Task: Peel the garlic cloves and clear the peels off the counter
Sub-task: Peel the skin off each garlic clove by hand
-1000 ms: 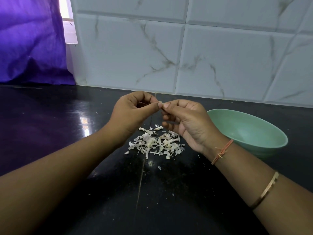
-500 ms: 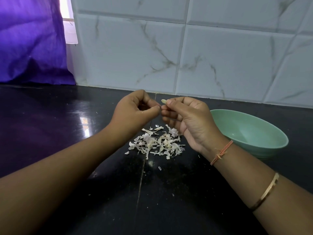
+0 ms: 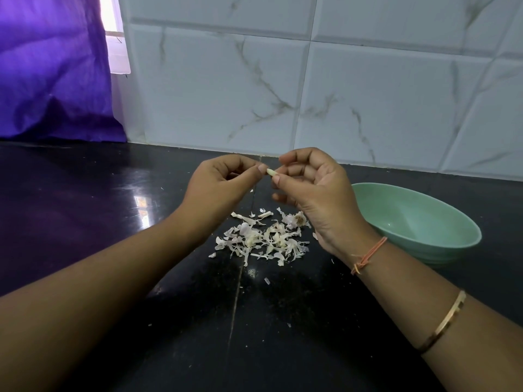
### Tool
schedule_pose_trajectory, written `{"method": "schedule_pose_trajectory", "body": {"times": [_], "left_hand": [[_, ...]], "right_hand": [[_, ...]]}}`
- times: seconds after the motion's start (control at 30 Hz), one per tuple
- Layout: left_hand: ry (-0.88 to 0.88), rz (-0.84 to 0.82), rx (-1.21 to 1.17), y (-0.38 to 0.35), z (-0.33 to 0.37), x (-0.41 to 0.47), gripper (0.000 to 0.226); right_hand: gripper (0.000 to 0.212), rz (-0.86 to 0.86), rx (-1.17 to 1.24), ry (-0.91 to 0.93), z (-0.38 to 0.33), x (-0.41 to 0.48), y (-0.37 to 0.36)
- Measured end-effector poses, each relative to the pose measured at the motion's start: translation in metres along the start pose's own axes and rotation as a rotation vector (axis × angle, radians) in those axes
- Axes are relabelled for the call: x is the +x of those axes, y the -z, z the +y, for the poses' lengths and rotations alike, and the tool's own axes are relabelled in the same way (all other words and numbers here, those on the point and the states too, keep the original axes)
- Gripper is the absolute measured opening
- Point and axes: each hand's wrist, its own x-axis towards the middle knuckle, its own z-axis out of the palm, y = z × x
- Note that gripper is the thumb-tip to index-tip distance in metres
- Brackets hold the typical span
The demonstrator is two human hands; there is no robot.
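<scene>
Garlic clove (image 3: 271, 172): one, pale, held above the black counter (image 3: 85, 222), pinched between the curled fingertips of my left hand (image 3: 218, 183) and my right hand (image 3: 314, 190). Peels (image 3: 263, 239): loose heap on the counter, beneath my hands. Green bowl (image 3: 410, 222): just right of the heap, beside my right wrist.
</scene>
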Motion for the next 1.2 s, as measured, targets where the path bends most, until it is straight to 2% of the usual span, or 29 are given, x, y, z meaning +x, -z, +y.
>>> {"method": "schedule_pose_trajectory", "body": {"times": [0.1, 0.2, 0.3, 0.43, 0.53, 0.67, 0.73, 0.8, 0.93, 1.1, 1.2], "left_hand": [[-0.003, -0.009, 0.003, 0.0, -0.001, 0.0, 0.01], [0.0, -0.008, 0.016, -0.001, -0.003, 0.001, 0.011], [0.007, -0.016, 0.043, -0.001, -0.006, 0.001, 0.011], [0.032, -0.027, 0.124, -0.003, -0.011, 0.003, 0.007], [0.043, -0.021, 0.174, -0.003, -0.012, 0.003, 0.008], [0.057, -0.013, 0.197, -0.002, -0.014, 0.003, 0.007], [0.065, -0.01, 0.206, -0.002, -0.015, 0.004, 0.007], [0.077, -0.007, 0.217, -0.002, -0.016, 0.004, 0.007], [0.085, -0.01, 0.224, -0.002, -0.017, 0.004, 0.01], [0.096, -0.036, 0.213, -0.002, -0.014, 0.003, 0.018], [0.095, -0.031, 0.226, -0.001, -0.013, 0.003, 0.022]], "right_hand": [[0.023, 0.003, -0.126, 0.057, 0.002, 0.001, 0.002], [0.021, 0.0, -0.444, 0.203, 0.005, 0.001, 0.004], [0.012, -0.02, -0.655, 0.32, 0.001, 0.0, 0.004], [0.012, 0.092, -0.927, 0.435, -0.02, 0.006, 0.012], [0.02, 0.147, -1.166, 0.314, -0.038, 0.01, 0.024], [0.015, 0.152, -1.443, -0.009, -0.05, 0.008, 0.043], [0.006, 0.126, -1.516, -0.145, -0.055, 0.006, 0.048], [0.022, 0.073, -1.562, -0.26, -0.055, 0.004, 0.051], [0.025, 0.015, -1.588, -0.341, -0.054, 0.004, 0.055], [0.023, 0.088, -1.535, -0.238, -0.048, 0.008, 0.052], [0.012, 0.144, -1.507, -0.056, -0.043, 0.011, 0.046]]}}
